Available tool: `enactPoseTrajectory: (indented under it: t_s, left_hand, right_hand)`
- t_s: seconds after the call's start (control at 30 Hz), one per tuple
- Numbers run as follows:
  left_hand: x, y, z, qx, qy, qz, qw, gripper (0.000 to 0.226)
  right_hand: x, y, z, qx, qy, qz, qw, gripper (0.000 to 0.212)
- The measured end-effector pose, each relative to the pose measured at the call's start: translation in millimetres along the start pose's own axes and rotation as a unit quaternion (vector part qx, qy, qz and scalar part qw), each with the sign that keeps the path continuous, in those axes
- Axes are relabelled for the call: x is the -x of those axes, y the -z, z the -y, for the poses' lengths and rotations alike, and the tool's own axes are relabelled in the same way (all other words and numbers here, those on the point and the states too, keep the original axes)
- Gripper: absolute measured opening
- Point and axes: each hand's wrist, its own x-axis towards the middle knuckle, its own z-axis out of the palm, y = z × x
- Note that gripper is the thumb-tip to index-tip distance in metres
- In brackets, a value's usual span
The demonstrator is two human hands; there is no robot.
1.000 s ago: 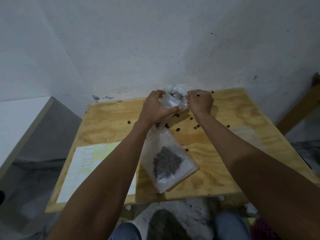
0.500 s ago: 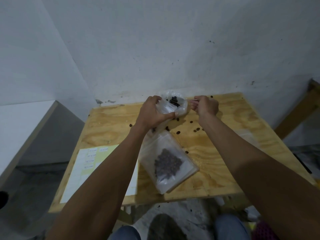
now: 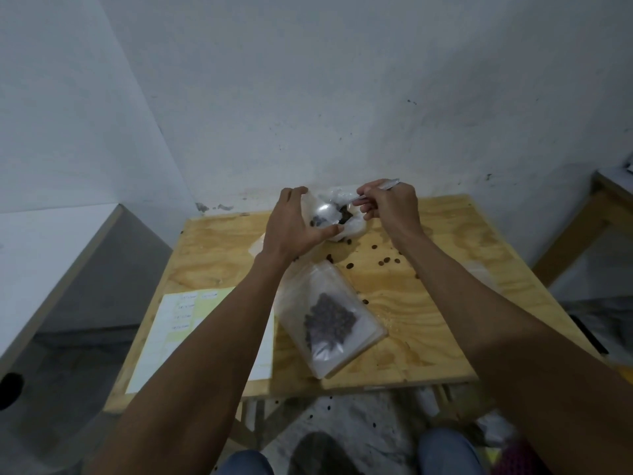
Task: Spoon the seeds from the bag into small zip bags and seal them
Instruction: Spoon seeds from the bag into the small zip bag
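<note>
Zip bag (image 3: 330, 320) of dark seeds flat at lower centre on plywood table (image 3: 428, 320), loose seeds (image 3: 385, 260) scattered beyond, then at frame centre left hand (image 3: 294, 228) clamped on clear bag (image 3: 337, 217), right hand (image 3: 390, 209) pinching what looks like a spoon (image 3: 346, 209) inside it.

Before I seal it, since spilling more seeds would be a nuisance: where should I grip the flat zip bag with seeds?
Grip the zip bag by its far, empty top edge near the left hand, coming from above; the seeds sit lower down.
</note>
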Motion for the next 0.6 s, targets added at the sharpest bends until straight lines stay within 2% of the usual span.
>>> enactPoseTrajectory:
  t_s: [0.13,0.2,0.4,0.5,0.6]
  left_hand:
    - [2,3,0,-0.015,0.008,-0.006,1.0,0.098]
    - [3,3,0,-0.008,0.019,0.002,1.0,0.098]
    - [-2,-10,-6,0.019,0.042,0.046,0.998,0.094]
    - [-8,-18,-11,0.057,0.059,0.057,0.995,0.092]
    - [-13,-22,-20,0.124,0.081,0.05,0.988,0.101]
  right_hand:
    - [0,-2,-9,0.003,0.021,-0.073,0.997,0.014]
    - [-3,-1,-21,0.046,0.018,-0.101,0.994,0.013]
    - [-1,8,-53,0.175,0.051,-0.09,0.979,0.017]
    - [0,10,-54,0.159,0.034,-0.096,0.982,0.017]
    - [-7,12,-50,0.138,-0.017,-0.112,0.984,0.016]
